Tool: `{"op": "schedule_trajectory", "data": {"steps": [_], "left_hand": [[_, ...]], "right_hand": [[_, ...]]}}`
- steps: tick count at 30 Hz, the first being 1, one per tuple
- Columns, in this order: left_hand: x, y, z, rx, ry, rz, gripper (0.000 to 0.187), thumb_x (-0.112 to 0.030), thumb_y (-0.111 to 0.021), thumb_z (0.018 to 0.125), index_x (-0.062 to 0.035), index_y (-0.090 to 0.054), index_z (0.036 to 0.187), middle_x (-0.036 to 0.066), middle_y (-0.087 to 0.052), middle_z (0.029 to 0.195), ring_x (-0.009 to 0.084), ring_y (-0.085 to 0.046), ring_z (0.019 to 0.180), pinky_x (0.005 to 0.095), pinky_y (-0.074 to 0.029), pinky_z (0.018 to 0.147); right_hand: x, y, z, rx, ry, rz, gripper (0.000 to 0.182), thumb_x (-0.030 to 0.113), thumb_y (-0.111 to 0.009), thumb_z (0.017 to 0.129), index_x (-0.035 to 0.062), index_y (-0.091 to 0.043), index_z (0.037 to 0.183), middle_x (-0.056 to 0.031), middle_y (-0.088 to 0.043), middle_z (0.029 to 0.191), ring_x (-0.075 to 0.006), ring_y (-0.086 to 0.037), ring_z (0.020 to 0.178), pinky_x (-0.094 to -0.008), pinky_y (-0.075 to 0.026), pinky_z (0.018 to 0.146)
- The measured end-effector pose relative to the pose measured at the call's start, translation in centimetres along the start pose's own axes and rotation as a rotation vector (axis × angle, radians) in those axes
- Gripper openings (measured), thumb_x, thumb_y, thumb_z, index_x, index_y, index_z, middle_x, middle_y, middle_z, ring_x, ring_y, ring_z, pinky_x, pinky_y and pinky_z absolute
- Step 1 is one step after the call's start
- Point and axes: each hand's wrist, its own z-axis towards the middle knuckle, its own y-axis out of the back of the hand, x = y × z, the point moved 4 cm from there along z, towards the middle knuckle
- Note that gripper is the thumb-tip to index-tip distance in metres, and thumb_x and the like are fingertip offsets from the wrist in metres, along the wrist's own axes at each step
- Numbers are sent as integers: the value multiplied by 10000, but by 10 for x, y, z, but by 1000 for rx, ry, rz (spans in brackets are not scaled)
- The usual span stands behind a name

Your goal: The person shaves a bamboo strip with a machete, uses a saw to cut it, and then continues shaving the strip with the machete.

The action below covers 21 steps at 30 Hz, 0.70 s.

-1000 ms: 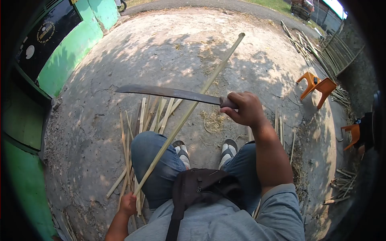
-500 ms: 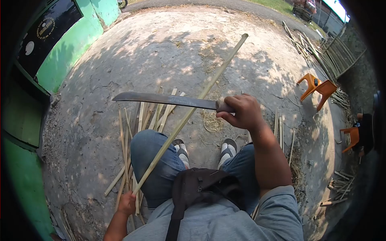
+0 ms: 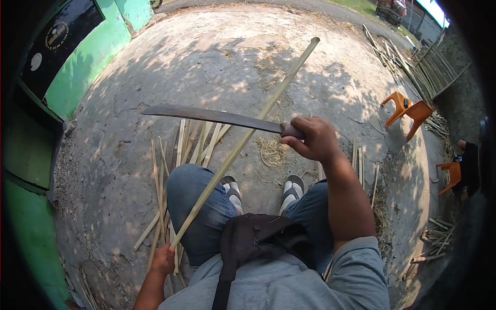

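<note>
My left hand (image 3: 164, 259) is closed around the lower end of a long bamboo strip (image 3: 279, 90), down beside my left knee. The strip slants up and away to the right, passing over my left thigh. In my right hand (image 3: 312, 138), fingers wrapped round the handle, is a machete (image 3: 211, 114). Its long dark blade points left and crosses the strip near mid-length, overlapping it in this view. Cut bamboo strips (image 3: 182, 142) lie on the ground around my left leg, some partly hidden by it.
An orange plastic stool (image 3: 407, 114) stands on the right, with a small dark object on it. Behind it, bamboo poles (image 3: 395, 62) lean by a wall. A person (image 3: 467, 168) sits at the far right edge near short bamboo pieces (image 3: 440, 238). A green wall (image 3: 85, 72) runs along the left.
The machete's tip has risen slightly and its handle has shifted a little to the right. The strip's far end has moved slightly up; both hands keep their hold.
</note>
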Motion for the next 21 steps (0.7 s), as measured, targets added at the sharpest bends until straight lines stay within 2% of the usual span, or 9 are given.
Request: {"op": "schedule_trajectory", "data": {"steps": [5, 6, 9, 10, 13, 14, 17, 21], "left_hand": [[4, -2, -3, 16, 37, -81, 768, -712, -408, 1015, 10, -589, 826, 202, -525, 638, 341, -569, 593, 462, -433, 579], [7, -1, -4, 16, 47, -85, 769, -714, -407, 1015, 9, -589, 828, 197, -525, 641, 332, -564, 597, 459, -433, 581], [13, 0, -5, 61, 54, -106, 770, -717, -395, 1016, 5, -580, 823, 188, -525, 649, 332, -558, 605, 455, -428, 582], [15, -1, -6, 66, 60, -105, 771, -717, -390, 1018, 4, -577, 820, 186, -524, 649, 330, -554, 602, 455, -426, 580], [21, -5, 1, 84, 54, -111, 775, -718, -376, 1023, 2, -569, 810, 177, -521, 644, 322, -539, 592, 451, -419, 572], [23, -5, 3, 88, 45, -118, 777, -720, -372, 1024, 2, -565, 808, 173, -518, 638, 317, -534, 587, 448, -416, 569], [28, -4, 0, 105, 57, -120, 786, -722, -366, 1026, 6, -565, 805, 168, -512, 623, 304, -529, 579, 437, -412, 563], [3, 6, -1, 111, 93, -150, 794, -721, -363, 1029, 11, -569, 801, 167, -511, 609, 295, -531, 571, 428, -407, 556]], "right_hand": [[-40, 0, 2, -83, -196, 103, 418, 375, -803, 906, 46, -578, 782, -143, -548, 653, -362, -564, 589, -431, -449, 559], [-34, -1, 3, -92, -171, 69, 399, 336, -797, 916, 39, -569, 781, -146, -539, 652, -364, -555, 585, -431, -444, 559], [-17, -2, 0, -91, -116, 50, 466, 476, -804, 883, 90, -578, 754, -129, -587, 645, -374, -623, 593, -457, -469, 547], [-8, -4, -3, -35, -86, 33, 414, 400, -819, 879, 66, -591, 788, -135, -564, 664, -368, -597, 610, -439, -464, 572], [12, -3, 0, -10, 76, -55, 421, 444, -825, 857, 80, -619, 816, -123, -576, 668, -362, -617, 624, -448, -473, 578], [5, -2, -1, 2, 62, -32, 427, 467, -821, 856, 85, -632, 837, -112, -581, 672, -358, -619, 624, -453, -475, 580], [-20, -5, 3, -49, -26, -16, 482, 555, -779, 869, 127, -582, 765, -95, -622, 662, -351, -661, 633, -458, -496, 564], [-18, -12, 6, -50, -44, -65, 492, 556, -775, 876, 124, -577, 752, -94, -621, 659, -346, -659, 623, -460, -500, 566]]}}
